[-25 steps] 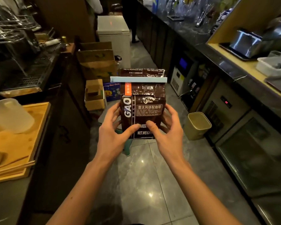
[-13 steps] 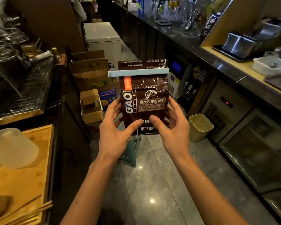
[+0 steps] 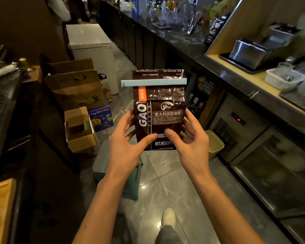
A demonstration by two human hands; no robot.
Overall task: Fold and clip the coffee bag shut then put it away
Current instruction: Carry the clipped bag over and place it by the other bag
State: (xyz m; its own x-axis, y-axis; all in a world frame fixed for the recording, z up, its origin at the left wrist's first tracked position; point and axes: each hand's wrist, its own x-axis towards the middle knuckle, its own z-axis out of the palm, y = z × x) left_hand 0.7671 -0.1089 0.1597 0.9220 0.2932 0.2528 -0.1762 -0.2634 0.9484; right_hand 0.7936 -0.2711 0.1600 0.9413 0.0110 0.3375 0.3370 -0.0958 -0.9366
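Left hand (image 3: 128, 147) and right hand (image 3: 188, 143) both wrap the bag (image 3: 158, 118) low down, thumbs on the front, holding it upright at chest height over the aisle. The clip (image 3: 153, 82) is already across the fold, so I'd just keep it level while carrying and support the bottom. Compared to a second ago, the view's moved forward; a shoe (image 3: 168, 217) now shows.

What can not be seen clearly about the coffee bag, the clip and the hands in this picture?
Head view only:
- Coffee bag: its back is hidden; the thumbs cover part of the lower print.
- Small label text: too small to read.
- Blue clip: its back side is hidden by the folded top.
- Left hand and right hand: fingers partly behind the bag.
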